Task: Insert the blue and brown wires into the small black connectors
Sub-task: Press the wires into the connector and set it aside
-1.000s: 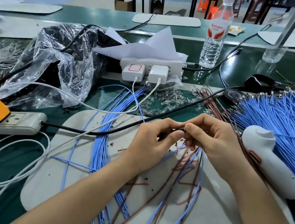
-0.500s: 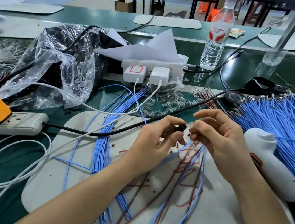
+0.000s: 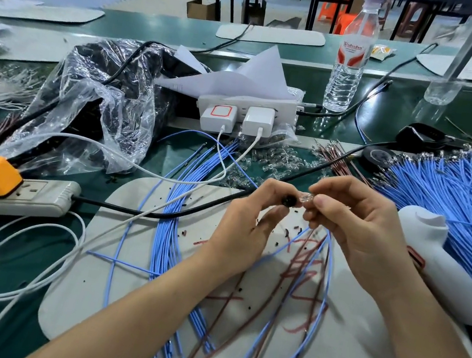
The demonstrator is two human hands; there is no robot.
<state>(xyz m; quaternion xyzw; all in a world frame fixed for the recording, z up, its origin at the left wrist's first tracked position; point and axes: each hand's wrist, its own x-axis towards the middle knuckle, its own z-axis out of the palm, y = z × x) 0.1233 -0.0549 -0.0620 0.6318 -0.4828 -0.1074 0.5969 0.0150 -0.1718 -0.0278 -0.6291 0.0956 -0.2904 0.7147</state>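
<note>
We see the left hand (image 3: 250, 216) raised over the white mat (image 3: 144, 295) near the front edge of the bench (image 3: 24, 261). Its thumb and forefinger pinch a small black connector (image 3: 289, 201) with the open end turned toward the other hand, which we take as presenting the socket for loading. The right hand (image 3: 361, 232) faces it, almost touching. Its thumb and fingers are closed on a small clear part (image 3: 308, 198) that is too blurred for us to name. A blue wire (image 3: 326, 289) and a brown wire (image 3: 304, 260) trail from that grip and loop down across the mat. We judge that the slack is left lying so the leads carry no pull while the tips are lined up. Both hands work high and close together, likely so the tiny opening stays in clear sight. We cannot tell whether any wire is already seated in the connector. Supplies sit within reach: a fan of blue wire stock (image 3: 462, 193) along the right edge, the white tool (image 3: 444, 278) lying beside it, and a bundle of blue leads (image 3: 169, 230) on the mat by the left wrist.
</note>
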